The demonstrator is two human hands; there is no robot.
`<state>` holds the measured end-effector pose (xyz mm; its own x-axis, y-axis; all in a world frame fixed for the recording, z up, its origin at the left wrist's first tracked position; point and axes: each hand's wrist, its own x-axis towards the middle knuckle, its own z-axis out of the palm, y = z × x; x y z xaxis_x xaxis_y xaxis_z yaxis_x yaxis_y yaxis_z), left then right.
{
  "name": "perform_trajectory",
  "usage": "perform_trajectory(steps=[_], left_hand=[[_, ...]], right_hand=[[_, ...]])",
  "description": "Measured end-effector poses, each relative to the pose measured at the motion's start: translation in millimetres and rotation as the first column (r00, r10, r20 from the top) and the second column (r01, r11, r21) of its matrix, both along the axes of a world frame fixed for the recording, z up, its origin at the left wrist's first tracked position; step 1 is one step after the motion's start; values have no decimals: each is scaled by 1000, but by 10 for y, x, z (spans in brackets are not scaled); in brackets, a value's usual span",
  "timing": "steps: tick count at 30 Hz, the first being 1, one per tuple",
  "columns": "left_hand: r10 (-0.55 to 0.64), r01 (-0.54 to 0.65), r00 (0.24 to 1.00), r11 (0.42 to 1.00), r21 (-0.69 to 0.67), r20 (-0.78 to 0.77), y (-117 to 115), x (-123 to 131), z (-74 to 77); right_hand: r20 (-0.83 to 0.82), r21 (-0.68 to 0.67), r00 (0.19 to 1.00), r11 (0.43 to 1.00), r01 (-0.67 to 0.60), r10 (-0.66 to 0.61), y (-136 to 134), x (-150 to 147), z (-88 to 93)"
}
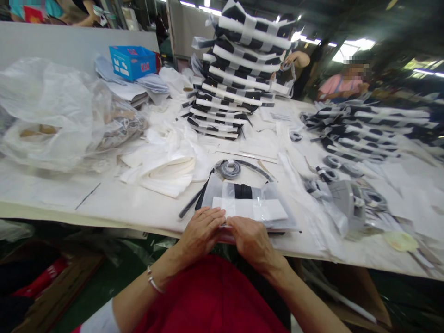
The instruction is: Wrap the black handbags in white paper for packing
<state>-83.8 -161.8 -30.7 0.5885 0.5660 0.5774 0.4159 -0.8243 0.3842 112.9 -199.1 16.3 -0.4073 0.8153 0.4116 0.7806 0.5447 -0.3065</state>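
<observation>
A black bag [243,191] lies at the table's near edge, partly wrapped in pale translucent sheeting with a white strip across its front. Its dark strap arches behind it, and a grey-wrapped coil [229,169] rests inside that arch. My left hand [204,227] is closed over the near left edge of the wrapped bag, its fingers close together and the thumb hidden. Beside it, my right hand [252,240] has its fingers curled over the same edge, with the fingertips nearly meeting the left ones. What lies beneath both palms is hidden.
Tall stacks of wrapped black-and-white bundles [236,69] stand behind, with more bundles [367,129] at right. White sheets [166,173] and clear plastic [52,111] cover the left. A blue box [132,62] sits farther back. A tape dispenser [347,203] stands right. Other people are beyond.
</observation>
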Motion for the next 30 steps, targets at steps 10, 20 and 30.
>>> perform_trajectory(steps=[10, 20, 30], left_hand=[[195, -176, 978, 962, -210, 70, 1, 169, 99], [195, -195, 981, 980, -30, -4, -25, 217, -13], [127, -121, 991, 983, 137, -31, 29, 172, -129]], right_hand=[[-44, 95, 987, 984, -153, 157, -135, 58, -55], [-108, 30, 981, 987, -161, 163, -422, -49, -147], [-81, 23, 983, 986, -162, 164, -465, -89, -77]])
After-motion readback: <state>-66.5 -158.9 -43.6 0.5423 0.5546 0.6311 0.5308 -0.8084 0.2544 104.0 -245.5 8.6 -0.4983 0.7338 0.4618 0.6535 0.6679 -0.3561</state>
